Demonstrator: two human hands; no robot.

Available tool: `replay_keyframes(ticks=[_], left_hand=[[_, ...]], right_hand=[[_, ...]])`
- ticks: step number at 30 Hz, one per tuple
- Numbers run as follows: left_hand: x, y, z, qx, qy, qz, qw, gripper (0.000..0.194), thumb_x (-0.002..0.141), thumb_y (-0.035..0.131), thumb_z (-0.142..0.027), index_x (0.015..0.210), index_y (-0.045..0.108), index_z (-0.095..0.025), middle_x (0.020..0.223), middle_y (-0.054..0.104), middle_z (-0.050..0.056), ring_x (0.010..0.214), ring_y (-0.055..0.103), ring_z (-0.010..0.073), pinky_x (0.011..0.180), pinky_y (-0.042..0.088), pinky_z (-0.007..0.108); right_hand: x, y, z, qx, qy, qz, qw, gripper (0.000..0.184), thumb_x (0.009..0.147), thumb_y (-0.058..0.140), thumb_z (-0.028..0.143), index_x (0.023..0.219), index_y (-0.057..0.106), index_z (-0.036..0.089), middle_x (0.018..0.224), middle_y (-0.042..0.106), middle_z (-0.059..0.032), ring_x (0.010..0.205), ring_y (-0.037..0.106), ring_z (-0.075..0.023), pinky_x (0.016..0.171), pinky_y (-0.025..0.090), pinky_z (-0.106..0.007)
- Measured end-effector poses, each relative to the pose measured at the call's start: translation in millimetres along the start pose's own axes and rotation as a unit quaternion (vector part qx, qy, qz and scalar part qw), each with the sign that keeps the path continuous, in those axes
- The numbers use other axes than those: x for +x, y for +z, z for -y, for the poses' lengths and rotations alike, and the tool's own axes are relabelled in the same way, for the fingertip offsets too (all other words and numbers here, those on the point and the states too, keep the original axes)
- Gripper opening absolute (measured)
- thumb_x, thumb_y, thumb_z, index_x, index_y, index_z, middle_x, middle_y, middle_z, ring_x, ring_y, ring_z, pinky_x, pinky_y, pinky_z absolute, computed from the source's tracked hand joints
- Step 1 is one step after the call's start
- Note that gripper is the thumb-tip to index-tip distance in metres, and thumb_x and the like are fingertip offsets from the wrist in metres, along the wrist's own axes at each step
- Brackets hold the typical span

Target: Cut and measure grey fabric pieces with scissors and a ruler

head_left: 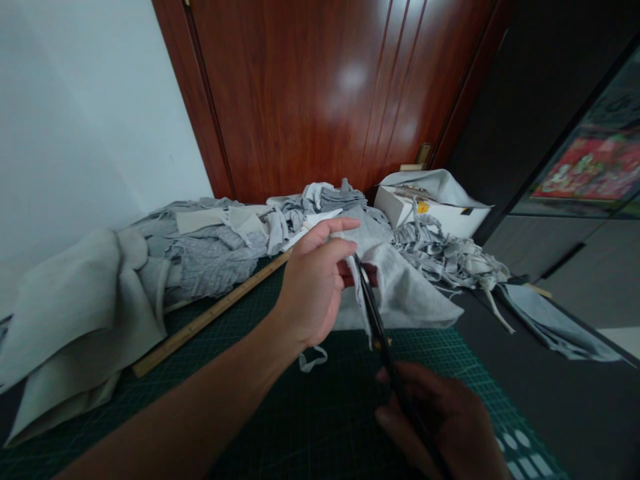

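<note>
My left hand (313,287) pinches the edge of a light grey piece of cloth (400,293), holding it up above the mat. Black-handled scissors (373,310) are gripped in my right hand (440,413), low and to the right. Their blades point up and away, along the cloth edge by my left fingers. A narrow strip of the cloth hangs along the left side of the blades. Whether the blades are fully closed I cannot make out. Below my left wrist, a thin pale strip (313,360) curls over the mat.
A green cutting mat (240,427) covers the table. A wooden ruler (210,317) lies slanted at left, beside heaped grey fabric (215,260) and thick folded sheets (75,293). Fabric scraps (445,257) and a white box (435,210) stand back right, before a wooden door (310,100).
</note>
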State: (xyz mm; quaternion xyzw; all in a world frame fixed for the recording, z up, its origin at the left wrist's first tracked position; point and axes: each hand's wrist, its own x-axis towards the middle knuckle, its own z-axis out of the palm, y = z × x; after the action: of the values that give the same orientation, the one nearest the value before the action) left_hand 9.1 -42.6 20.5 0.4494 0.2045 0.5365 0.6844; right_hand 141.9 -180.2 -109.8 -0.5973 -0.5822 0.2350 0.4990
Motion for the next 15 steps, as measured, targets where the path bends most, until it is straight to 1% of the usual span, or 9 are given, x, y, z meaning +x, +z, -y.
replay_keyframes(ticks=[2,4,6,7,9,11,15], left_hand=[[-1,1.7,0,0.002,-0.002,-0.028,1.0,0.036,0.074,0.065,-0.009,0.109,0.061,-0.017,0.071,0.058,-0.002,0.056,0.06,0.0142,0.055,0.05,0.027],[-1,2.3,0,-0.004,-0.003,-0.054,0.999,0.037,0.073,0.066,-0.008,0.107,0.056,-0.019,0.073,0.06,-0.001,0.061,0.064,0.0168,0.059,0.055,0.031],[1,1.6,0,0.0,-0.003,-0.074,0.997,0.037,0.073,0.068,-0.009,0.106,0.054,-0.02,0.078,0.063,0.0,0.065,0.067,0.0181,0.064,0.057,0.035],[2,0.7,-1,0.009,-0.001,-0.08,0.997,0.037,0.073,0.071,-0.01,0.105,0.054,-0.02,0.079,0.063,0.0,0.066,0.066,0.0176,0.065,0.056,0.034],[5,-1.7,-4,0.034,0.001,-0.081,0.996,0.038,0.073,0.076,-0.012,0.105,0.057,-0.018,0.08,0.064,0.001,0.066,0.064,0.0159,0.064,0.053,0.031],[8,-4.6,-7,0.049,-0.002,-0.079,0.996,0.043,0.071,0.077,-0.008,0.108,0.058,-0.015,0.078,0.064,0.002,0.067,0.062,0.0154,0.065,0.05,0.03],[12,-9.9,-15,0.049,-0.021,-0.061,0.997,0.06,0.066,0.066,0.006,0.123,0.053,-0.01,0.075,0.061,0.001,0.07,0.062,0.0171,0.071,0.05,0.033]], right_hand=[[0,1,0,0.0,-0.006,-0.002,1.0,0.026,0.082,0.081,0.041,0.099,0.081,0.022,0.055,0.066,0.0022,0.044,0.058,-0.0129,0.041,0.043,-0.02],[0,2,-2,0.003,-0.004,-0.005,1.0,0.026,0.082,0.081,0.041,0.099,0.08,0.022,0.056,0.068,0.0017,0.044,0.06,-0.0134,0.042,0.044,-0.021],[-1,3,-3,0.004,0.003,-0.007,1.0,0.026,0.082,0.08,0.041,0.1,0.08,0.022,0.056,0.068,0.0015,0.045,0.06,-0.0135,0.043,0.043,-0.021],[-1,3,-4,0.004,0.007,-0.007,1.0,0.026,0.082,0.08,0.041,0.099,0.08,0.022,0.056,0.068,0.0015,0.044,0.059,-0.0134,0.043,0.042,-0.021],[-1,4,-4,0.001,0.014,-0.006,1.0,0.026,0.082,0.08,0.042,0.098,0.08,0.022,0.055,0.067,0.0019,0.043,0.057,-0.0128,0.042,0.04,-0.021],[-1,4,-4,0.002,0.016,-0.012,1.0,0.025,0.082,0.08,0.042,0.098,0.08,0.022,0.054,0.066,0.0023,0.042,0.056,-0.0124,0.041,0.039,-0.021],[0,5,-3,0.014,-0.009,-0.029,0.999,0.024,0.081,0.08,0.039,0.098,0.081,0.022,0.054,0.066,0.0019,0.043,0.059,-0.0132,0.042,0.041,-0.021]])
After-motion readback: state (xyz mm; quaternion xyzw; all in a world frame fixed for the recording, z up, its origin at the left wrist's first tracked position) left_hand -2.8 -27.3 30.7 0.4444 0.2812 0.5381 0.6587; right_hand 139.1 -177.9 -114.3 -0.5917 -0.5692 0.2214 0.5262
